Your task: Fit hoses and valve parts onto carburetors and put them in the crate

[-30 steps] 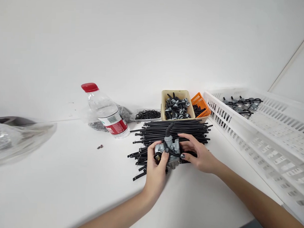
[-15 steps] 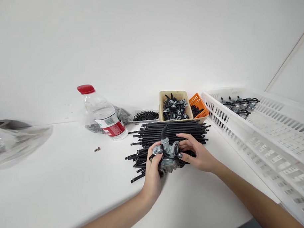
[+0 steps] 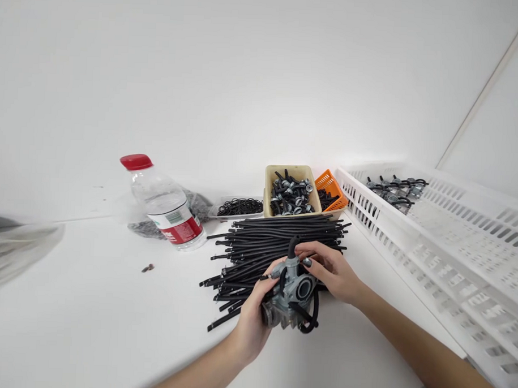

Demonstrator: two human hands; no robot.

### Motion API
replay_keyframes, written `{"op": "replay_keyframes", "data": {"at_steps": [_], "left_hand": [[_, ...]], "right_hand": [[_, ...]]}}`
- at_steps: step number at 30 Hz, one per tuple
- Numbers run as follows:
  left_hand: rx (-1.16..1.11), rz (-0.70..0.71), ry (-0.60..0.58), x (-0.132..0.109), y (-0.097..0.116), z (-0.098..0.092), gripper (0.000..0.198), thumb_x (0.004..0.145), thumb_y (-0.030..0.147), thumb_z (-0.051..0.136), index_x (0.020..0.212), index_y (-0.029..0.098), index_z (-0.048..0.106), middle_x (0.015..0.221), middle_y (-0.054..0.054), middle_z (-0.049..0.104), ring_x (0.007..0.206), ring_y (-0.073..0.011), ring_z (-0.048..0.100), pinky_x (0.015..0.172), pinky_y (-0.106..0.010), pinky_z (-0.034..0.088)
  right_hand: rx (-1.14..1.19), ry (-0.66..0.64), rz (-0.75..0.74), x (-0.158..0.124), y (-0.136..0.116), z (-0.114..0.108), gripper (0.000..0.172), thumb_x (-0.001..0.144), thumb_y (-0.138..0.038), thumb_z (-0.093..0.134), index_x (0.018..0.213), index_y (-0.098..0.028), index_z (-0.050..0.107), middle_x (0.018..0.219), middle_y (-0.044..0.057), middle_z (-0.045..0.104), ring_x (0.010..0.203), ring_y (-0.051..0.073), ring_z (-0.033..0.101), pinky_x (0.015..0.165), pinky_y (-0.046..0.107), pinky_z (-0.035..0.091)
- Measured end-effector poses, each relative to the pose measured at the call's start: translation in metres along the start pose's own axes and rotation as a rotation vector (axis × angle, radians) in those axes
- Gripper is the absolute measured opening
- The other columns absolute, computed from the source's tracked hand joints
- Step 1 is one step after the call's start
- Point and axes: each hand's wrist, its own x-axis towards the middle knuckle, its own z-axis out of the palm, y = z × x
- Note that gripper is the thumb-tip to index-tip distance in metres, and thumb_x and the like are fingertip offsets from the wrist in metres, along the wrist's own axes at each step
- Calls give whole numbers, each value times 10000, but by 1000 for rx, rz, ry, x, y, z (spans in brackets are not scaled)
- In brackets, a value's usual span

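My left hand (image 3: 255, 312) is closed around a grey metal carburetor (image 3: 288, 300), gripping it from the left with the thumb on its near side. A short black rubber sleeve (image 3: 293, 247) stands up from the carburetor's round top cap. My right hand (image 3: 328, 270) has its thumb and forefinger at this sleeve and cap, the fingers bent; its other fingers are partly hidden. From the carburetor's lower side loops a black hose (image 3: 312, 317). Behind and below it lies a pile of black rubber hoses (image 3: 257, 245) on the white table (image 3: 110, 324).
A cream bin (image 3: 268, 188) holds caps with black sleeves, beside a tilted orange basket (image 3: 336, 202). Black rings fill a shallow tray (image 3: 216, 211). A red-capped bottle (image 3: 169, 213) stands left, near plastic bags. The large white crate (image 3: 410, 250) at right contains several carburetors (image 3: 392, 197).
The carburetor has turned so its round opening and looped hose face me more. My right hand has moved from its side up to the black sleeve and cap. The view has shifted slightly.
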Motion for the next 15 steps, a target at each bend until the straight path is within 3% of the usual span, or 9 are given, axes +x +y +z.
{"op": "replay_keyframes", "data": {"at_steps": [3,9,15], "left_hand": [[25,-51,11,0,-1,-3,533,574,497,810,1029,231,735,1015,-15,727,1102,-284,604,791,-261,517],[72,-74,14,3,-4,-6,578,526,506,816,1026,224,748,1211,-8,686,1251,-278,521,933,-235,487],[150,-14,45,3,-2,-3,506,522,502,812,941,223,761,1114,-41,722,1244,-335,544,1028,-354,492]], "right_hand": [[-43,28,-25,1,1,0,344,1055,-531,588,1083,-199,675,994,60,657,879,247,616,760,337,485],[42,41,13,5,2,0,375,1009,-551,638,928,-187,681,904,53,634,778,230,584,675,314,449],[145,76,78,6,4,3,426,914,-610,736,883,-186,706,904,58,643,805,243,575,699,322,451]]}}
